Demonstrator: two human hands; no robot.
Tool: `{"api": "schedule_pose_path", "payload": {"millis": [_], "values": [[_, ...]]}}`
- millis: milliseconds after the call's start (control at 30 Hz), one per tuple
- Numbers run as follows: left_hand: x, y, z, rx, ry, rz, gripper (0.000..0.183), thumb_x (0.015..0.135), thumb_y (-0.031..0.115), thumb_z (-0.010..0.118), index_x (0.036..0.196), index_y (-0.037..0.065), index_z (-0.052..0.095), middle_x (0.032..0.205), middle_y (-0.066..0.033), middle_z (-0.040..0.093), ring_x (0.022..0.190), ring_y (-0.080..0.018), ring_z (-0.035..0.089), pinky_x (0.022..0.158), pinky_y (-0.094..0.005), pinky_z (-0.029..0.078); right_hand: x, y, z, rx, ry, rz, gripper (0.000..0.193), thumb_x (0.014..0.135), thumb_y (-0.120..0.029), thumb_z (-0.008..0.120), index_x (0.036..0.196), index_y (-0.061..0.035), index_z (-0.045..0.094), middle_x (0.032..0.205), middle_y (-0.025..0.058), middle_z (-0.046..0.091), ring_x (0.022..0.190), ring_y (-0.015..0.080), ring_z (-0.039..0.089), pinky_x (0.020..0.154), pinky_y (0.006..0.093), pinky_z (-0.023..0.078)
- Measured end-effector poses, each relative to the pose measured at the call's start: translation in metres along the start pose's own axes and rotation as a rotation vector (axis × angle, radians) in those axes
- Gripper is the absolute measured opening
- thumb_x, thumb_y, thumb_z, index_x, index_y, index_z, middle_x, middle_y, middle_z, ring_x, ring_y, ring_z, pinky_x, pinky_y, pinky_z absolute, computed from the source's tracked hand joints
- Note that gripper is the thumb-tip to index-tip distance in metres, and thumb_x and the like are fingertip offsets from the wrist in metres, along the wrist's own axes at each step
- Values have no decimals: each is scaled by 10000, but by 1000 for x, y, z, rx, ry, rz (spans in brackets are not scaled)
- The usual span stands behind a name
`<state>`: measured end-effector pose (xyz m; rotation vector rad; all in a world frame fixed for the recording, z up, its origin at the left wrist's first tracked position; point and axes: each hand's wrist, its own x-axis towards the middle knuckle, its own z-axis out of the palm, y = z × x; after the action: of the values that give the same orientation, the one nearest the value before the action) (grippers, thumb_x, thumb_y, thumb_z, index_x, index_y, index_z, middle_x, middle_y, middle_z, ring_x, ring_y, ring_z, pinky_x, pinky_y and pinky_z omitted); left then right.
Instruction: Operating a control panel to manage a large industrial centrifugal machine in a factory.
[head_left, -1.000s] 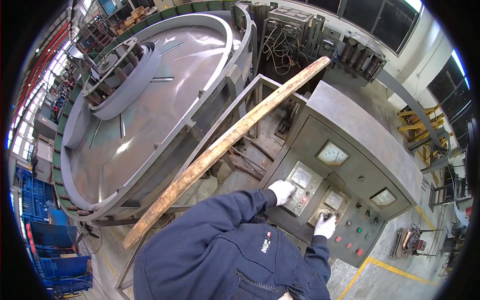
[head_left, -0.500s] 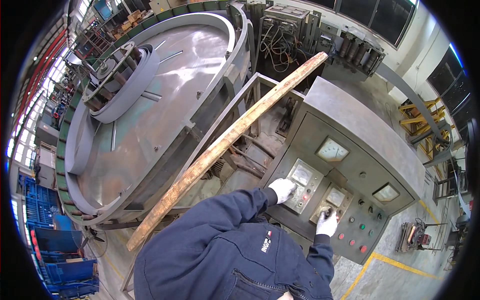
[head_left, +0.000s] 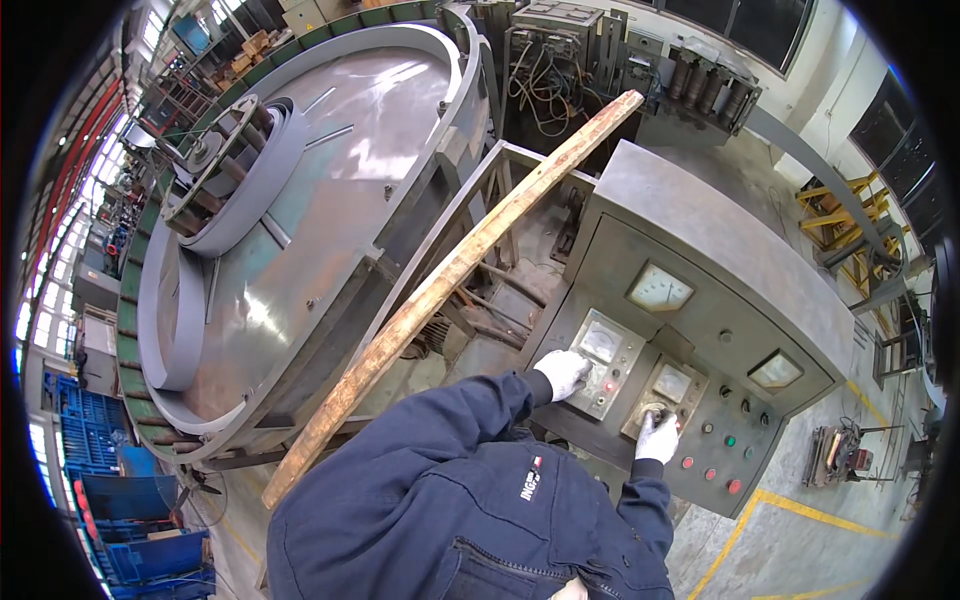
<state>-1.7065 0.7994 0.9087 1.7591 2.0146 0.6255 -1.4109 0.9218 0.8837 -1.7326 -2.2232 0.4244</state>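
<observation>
I face a grey metal control console (head_left: 700, 350) with dials and buttons. My left hand (head_left: 563, 375), in a white glove, is closed at the left edge of a small metered control panel (head_left: 600, 343). Its fingers cover whatever they hold there. At a second metered panel (head_left: 672, 382), my gloved right hand (head_left: 657, 440) has its fingers closed round a round dark knob (head_left: 655, 411). A small red light (head_left: 611, 386) glows beside my left hand. Red buttons (head_left: 710, 474) and a green one (head_left: 731, 441) lie to the right of my right hand.
A long wooden beam (head_left: 450, 275) lies slantwise across a metal frame beyond my left arm. Behind it stands a large round metal table (head_left: 330, 220) with grey strip (head_left: 172, 330) coiled on it. Blue racks (head_left: 95, 440) are at far left; yellow floor lines (head_left: 820, 525) at right.
The loop of grey strip at the left of the round table has shifted toward me. The view has moved slightly. Both hands stay at their places on the console.
</observation>
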Motion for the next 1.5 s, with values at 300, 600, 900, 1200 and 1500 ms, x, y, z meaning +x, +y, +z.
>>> {"api": "schedule_pose_path", "payload": {"millis": [300, 600, 900, 1200, 1500], "values": [[1, 2, -3, 4, -25, 3, 229, 878, 247, 758, 985, 71, 658, 938, -187, 714, 931, -438, 713, 811, -550, 566, 2, -7, -6, -63, -49, 84, 380, 963, -392, 787, 1151, -76, 693, 1095, 199, 788, 1015, 409, 757, 905, 504, 590], [3, -1, -1, 16, -16, 52, 210, 869, 233, 754, 972, 70, 674, 929, -191, 717, 925, -436, 714, 804, -551, 565, 1, -11, -10, -19, -26, 90, 380, 956, -402, 793, 1122, -77, 687, 1058, 192, 791, 982, 416, 758, 885, 512, 592], [4, 2, -7, 13, -22, 61, 199, 848, 206, 758, 987, 69, 720, 925, -204, 732, 930, -438, 720, 816, -557, 566, 2, -7, -4, -26, -15, 82, 408, 933, -414, 818, 1094, -61, 693, 1046, 207, 776, 962, 429, 750, 862, 525, 593], [4, 4, -9, 23, -51, 42, 213, 853, 199, 756, 1020, 71, 720, 949, -195, 739, 947, -434, 721, 830, -553, 567, 1, -10, -5, -49, 1, 84, 361, 958, -399, 782, 1102, -84, 682, 1037, 188, 789, 963, 418, 756, 870, 514, 590], [4, 1, -5, 28, -44, 50, 256, 851, 187, 755, 1083, 80, 737, 979, -181, 748, 974, -418, 728, 854, -542, 573, 3, -9, -5, -28, -10, 73, 414, 938, -420, 810, 1108, -62, 691, 1048, 210, 777, 969, 433, 749, 866, 528, 591]]}}
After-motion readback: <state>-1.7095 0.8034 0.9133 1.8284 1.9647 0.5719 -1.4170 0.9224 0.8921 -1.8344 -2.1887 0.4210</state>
